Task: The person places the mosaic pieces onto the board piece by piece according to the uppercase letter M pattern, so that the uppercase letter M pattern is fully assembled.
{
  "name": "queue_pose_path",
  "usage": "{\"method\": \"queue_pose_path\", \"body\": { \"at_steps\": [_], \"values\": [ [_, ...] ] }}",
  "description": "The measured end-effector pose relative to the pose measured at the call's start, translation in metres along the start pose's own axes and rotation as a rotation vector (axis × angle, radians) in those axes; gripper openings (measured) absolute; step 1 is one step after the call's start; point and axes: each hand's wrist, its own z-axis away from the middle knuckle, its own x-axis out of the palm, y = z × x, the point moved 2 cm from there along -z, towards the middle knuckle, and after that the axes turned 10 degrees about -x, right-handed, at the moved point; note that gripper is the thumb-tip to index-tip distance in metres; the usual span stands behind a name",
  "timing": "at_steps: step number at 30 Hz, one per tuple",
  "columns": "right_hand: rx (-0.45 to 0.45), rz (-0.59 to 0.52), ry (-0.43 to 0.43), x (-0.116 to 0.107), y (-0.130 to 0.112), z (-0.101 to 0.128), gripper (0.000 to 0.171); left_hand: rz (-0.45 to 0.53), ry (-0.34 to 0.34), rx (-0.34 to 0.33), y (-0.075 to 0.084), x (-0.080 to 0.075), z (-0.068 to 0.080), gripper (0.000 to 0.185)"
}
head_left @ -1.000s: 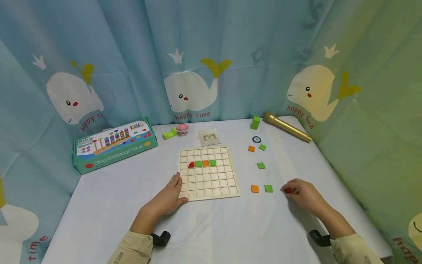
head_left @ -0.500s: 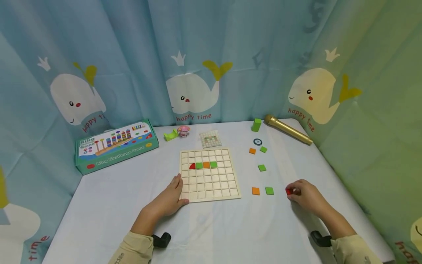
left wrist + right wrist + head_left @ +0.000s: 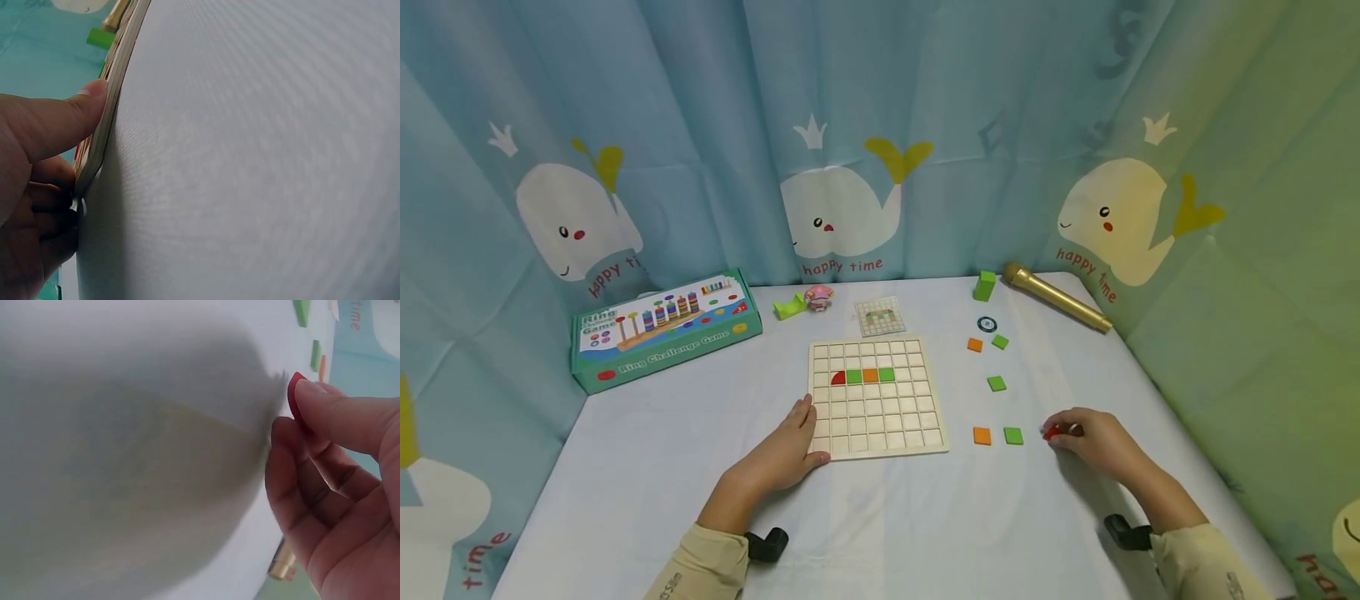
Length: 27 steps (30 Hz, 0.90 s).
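Observation:
A wooden grid board (image 3: pixel 880 417) lies mid-table with a row of a red quarter-round (image 3: pixel 837 377), a green tile (image 3: pixel 853 377), an orange tile (image 3: pixel 869 376) and another green tile (image 3: pixel 886 375). My left hand (image 3: pixel 786 450) holds the board's near left corner, thumb along the left edge. In the left wrist view the thumb (image 3: pixel 75 115) presses the board's edge (image 3: pixel 115 81) and the fingers curl below it. To the right, my right hand (image 3: pixel 1090 442) pinches a small red piece (image 3: pixel 1051 432) just above the cloth. The right wrist view shows this red piece (image 3: pixel 294 400) between thumb and fingers.
Loose orange (image 3: pixel 981 436) and green (image 3: pixel 1012 436) tiles lie left of the right hand, with more tiles (image 3: pixel 996 383) farther back. At the back are a pattern card (image 3: pixel 879 317), a green block (image 3: pixel 984 285), a gold microphone (image 3: pixel 1056 297) and a game box (image 3: pixel 666 327). Curtains enclose the table.
The right hand has edged slightly left with the red piece still pinched. The left hand and the board have not moved.

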Motion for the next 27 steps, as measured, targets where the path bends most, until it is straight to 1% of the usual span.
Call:
{"method": "queue_pose_path", "body": {
  "at_steps": [5, 11, 17, 19, 24, 27],
  "values": [
    [-0.015, 0.027, -0.008, -0.003, -0.008, -0.016, 0.009, -0.005, -0.003, -0.002, 0.0, 0.0, 0.0, 0.084],
    [-0.021, -0.001, -0.002, 0.0, -0.02, -0.042, 0.009, 0.001, -0.001, 0.001, 0.0, 0.001, -0.001, 0.084],
    [-0.096, -0.06, -0.007, 0.006, -0.034, -0.07, 0.024, -0.003, -0.004, -0.001, -0.001, 0.001, -0.001, 0.083],
    [-0.101, -0.079, -0.019, 0.009, -0.041, -0.079, 0.022, -0.003, -0.007, -0.002, -0.001, 0.001, -0.001, 0.083],
    [-0.102, -0.112, -0.018, 0.017, -0.055, -0.101, 0.006, -0.004, -0.01, -0.006, 0.001, 0.0, 0.0, 0.083],
    [-0.124, -0.115, -0.007, 0.02, -0.063, -0.113, 0.006, -0.01, -0.009, -0.007, 0.001, -0.001, 0.001, 0.083]
  ]
}}
